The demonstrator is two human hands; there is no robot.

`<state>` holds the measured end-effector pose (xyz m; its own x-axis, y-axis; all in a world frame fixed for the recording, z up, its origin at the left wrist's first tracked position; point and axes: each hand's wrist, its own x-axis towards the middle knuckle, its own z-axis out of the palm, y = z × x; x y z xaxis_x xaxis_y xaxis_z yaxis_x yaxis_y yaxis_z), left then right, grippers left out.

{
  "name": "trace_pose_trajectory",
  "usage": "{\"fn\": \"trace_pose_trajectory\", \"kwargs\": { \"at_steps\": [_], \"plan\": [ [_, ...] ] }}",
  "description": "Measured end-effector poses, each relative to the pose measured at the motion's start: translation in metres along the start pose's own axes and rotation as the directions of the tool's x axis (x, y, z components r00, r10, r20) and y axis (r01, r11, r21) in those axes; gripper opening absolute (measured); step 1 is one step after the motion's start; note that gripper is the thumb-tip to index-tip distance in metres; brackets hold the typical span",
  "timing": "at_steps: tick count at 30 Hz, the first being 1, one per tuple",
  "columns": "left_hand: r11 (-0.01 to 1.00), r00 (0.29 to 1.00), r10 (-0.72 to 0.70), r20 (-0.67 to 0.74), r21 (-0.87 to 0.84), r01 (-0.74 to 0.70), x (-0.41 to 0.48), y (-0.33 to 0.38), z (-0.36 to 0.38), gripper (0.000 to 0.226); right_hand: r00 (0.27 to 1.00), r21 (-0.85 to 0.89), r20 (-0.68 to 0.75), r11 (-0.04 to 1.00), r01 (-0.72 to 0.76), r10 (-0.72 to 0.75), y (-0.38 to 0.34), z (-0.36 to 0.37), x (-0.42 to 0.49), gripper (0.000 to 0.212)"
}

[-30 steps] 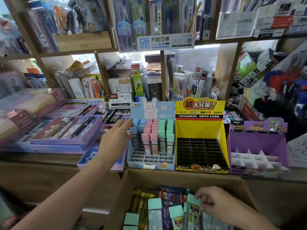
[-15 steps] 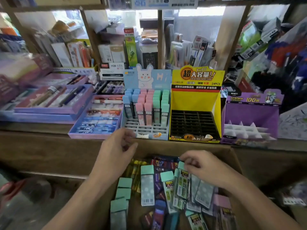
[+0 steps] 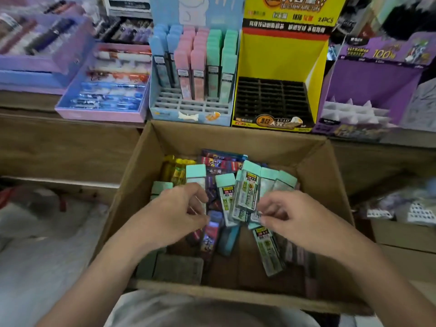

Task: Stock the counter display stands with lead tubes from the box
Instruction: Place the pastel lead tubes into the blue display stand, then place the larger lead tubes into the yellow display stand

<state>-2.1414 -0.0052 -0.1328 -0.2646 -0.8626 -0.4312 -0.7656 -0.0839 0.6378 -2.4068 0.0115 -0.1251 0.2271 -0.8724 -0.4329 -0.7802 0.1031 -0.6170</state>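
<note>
Inside the brown cardboard box [image 3: 236,138], our right hand [image 3: 295,223] pinches a fan of clear mint-capped lead tubes [image 3: 247,192], caps pointing at the box's far wall. Our left hand [image 3: 174,213] curls just left of them; its hold we cannot tell.

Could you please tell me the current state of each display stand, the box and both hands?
cardboard box, open, loose lead tubes inside.
blue stand, partly filled, front slots empty.
yellow stand, all slots empty.
purple stand, compartments empty.
left hand, in the box, fingers curled, grip unclear.
right hand, pinches a fan of green-capped tubes.
</note>
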Motion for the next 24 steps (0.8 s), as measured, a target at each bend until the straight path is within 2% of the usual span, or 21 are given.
{"fn": "trace_pose_trajectory", "kwargs": {
  "at_steps": [7, 10, 14, 17, 22, 24],
  "plan": [
    [0.987, 0.965, -0.083, 0.249, 0.153, 0.046, -0.020, -0.009, -0.001, 0.028, 0.985, -0.027, 0.133, 0.994, -0.107, 0.110, 0.003, 0.022, -0.017, 0.025],
    [0.971, 0.965, -0.101, 0.243, 0.236, 0.042, -0.029, -0.017, -0.004, 0.030, 0.980, -0.048, 0.166, 0.994, -0.103, 0.110, 0.005, 0.025, -0.017, 0.028],
    [0.975, 0.973, -0.100, 0.206, 0.214, 0.055, -0.036, -0.026, -0.007, 0.033, 0.978, -0.058, 0.162, 0.990, -0.127, 0.134, 0.006, 0.024, -0.020, 0.026],
    [0.982, 0.981, -0.100, 0.169, 0.178, 0.069, -0.038, -0.030, -0.008, 0.037, 0.982, -0.076, 0.059, 0.981, -0.176, 0.181, 0.007, 0.021, -0.027, 0.024],
    [0.991, 0.995, -0.073, 0.069, 0.121, 0.064, -0.040, -0.033, -0.007, 0.040, 0.943, -0.039, -0.255, 0.972, -0.230, 0.213, 0.011, 0.014, -0.050, 0.029],
    [0.992, 0.998, -0.066, 0.018, 0.106, 0.063, -0.041, -0.032, -0.007, 0.042, 0.928, 0.001, -0.285, 0.969, -0.249, 0.239, 0.013, 0.010, -0.056, 0.036]
  ]
}}
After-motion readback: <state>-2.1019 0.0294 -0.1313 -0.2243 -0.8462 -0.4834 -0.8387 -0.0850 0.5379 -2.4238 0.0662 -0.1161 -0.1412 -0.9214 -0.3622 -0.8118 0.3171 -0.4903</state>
